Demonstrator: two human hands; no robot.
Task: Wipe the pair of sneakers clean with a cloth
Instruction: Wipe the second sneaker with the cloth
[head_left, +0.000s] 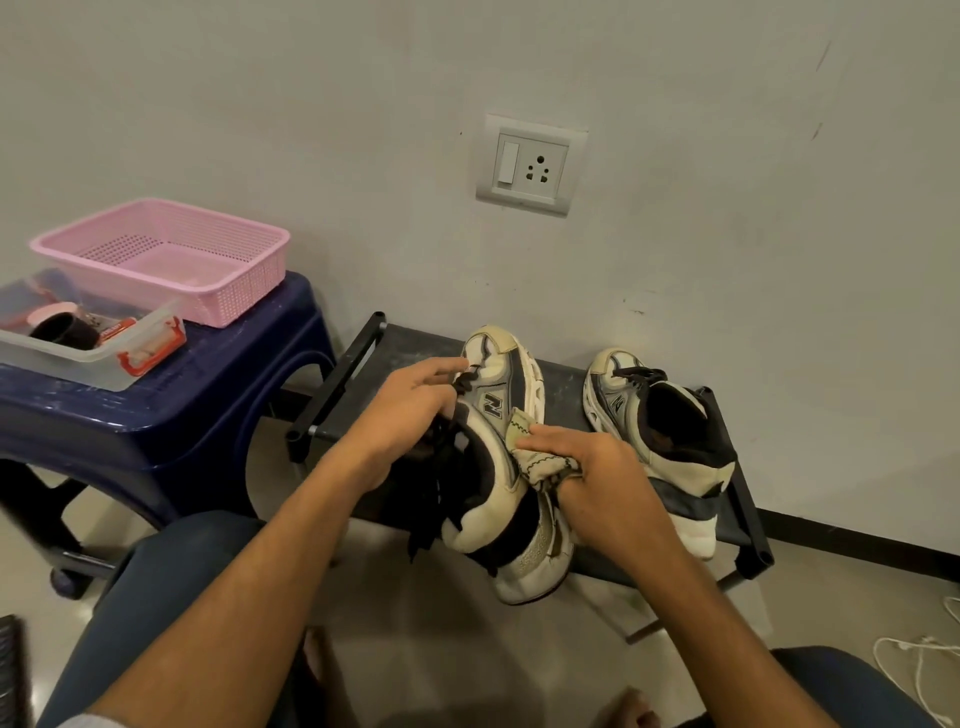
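Observation:
A cream, grey and black sneaker (501, 400) is tilted on its side over the front edge of a low black rack (395, 358). My left hand (410, 405) grips it at the laces and tongue. My right hand (602, 478) presses a crumpled beige cloth (540, 457) against the sneaker's side near the heel. The second sneaker (654, 431) of the pair stands upright on the rack to the right, apart from both hands.
A dark blue plastic stool (171, 410) at the left carries a pink basket (171, 254) and a clear tub (93, 343) of small items. A wall socket (530, 166) is behind. White cables (919, 660) lie on the floor at right. My knees frame the bottom.

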